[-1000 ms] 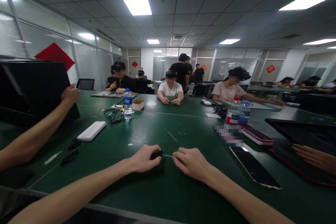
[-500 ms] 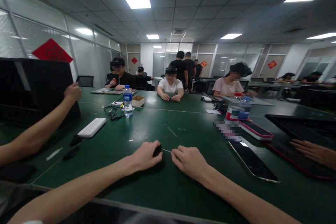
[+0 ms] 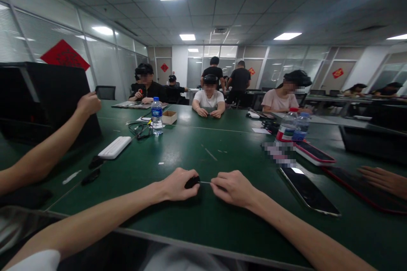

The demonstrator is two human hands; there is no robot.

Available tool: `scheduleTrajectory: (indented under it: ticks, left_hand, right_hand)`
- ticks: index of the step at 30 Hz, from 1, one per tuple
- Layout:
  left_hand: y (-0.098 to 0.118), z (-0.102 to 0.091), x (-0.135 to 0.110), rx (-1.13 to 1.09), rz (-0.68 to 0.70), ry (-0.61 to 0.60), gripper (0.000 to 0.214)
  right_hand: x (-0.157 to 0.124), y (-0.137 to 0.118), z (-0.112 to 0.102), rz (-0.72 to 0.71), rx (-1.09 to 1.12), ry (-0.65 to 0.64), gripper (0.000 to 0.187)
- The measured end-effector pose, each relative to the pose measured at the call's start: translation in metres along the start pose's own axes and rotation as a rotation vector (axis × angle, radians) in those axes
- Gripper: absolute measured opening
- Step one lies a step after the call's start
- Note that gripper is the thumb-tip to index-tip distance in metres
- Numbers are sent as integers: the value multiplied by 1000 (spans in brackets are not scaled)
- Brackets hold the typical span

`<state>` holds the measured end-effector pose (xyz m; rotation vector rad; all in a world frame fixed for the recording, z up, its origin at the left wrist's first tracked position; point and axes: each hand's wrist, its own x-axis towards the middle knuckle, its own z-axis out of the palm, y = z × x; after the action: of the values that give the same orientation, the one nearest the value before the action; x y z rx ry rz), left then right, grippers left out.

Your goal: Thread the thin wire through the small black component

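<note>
My left hand [image 3: 180,184] is closed around a small black object [image 3: 192,182] just above the green table [image 3: 159,216]. A thin pale strip or rod [image 3: 205,182] runs from the black object across the narrow gap to my right hand [image 3: 233,188]. The fingertips of that hand are pinched at the strip's far end. Most of the black object is hidden by my left fingers, so its kind does not show clearly. Both forearms reach in from the near edge of the table.
At left, another person's hand [image 3: 89,103] touches a black box-like case [image 3: 63,97] near a white power strip [image 3: 114,147]. A water bottle [image 3: 157,116] and small box [image 3: 169,117] stand ahead. Rightward are a phone [image 3: 310,190], bottles [image 3: 286,127] and a co-worker's hand [image 3: 383,181].
The camera view has shifted slightly. My hands keep nearly the same pose, the strip still between them. In the background, the standing people have moved apart.
</note>
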<state>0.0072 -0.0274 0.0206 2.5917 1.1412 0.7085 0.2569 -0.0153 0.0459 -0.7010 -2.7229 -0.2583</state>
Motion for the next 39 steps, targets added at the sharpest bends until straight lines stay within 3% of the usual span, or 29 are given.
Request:
scheduleTrajectory:
  ticks: [17,26,35,39]
  left_hand:
    - [-3,2,-1,-59,112,-9,20]
    - [-4,-3,1,-110,143,-93,23]
    - [-4,0,7,-56,-32,7,27]
    - [-3,0,8,11,-38,14,22]
  right_hand:
    - [-2,11,8,-73,164,81,29]
    - [-2,13,6,-52,242,18,29]
    - [2,4,-8,77,-39,-110,30]
    - [3,-1,-8,102,-100,-120,33]
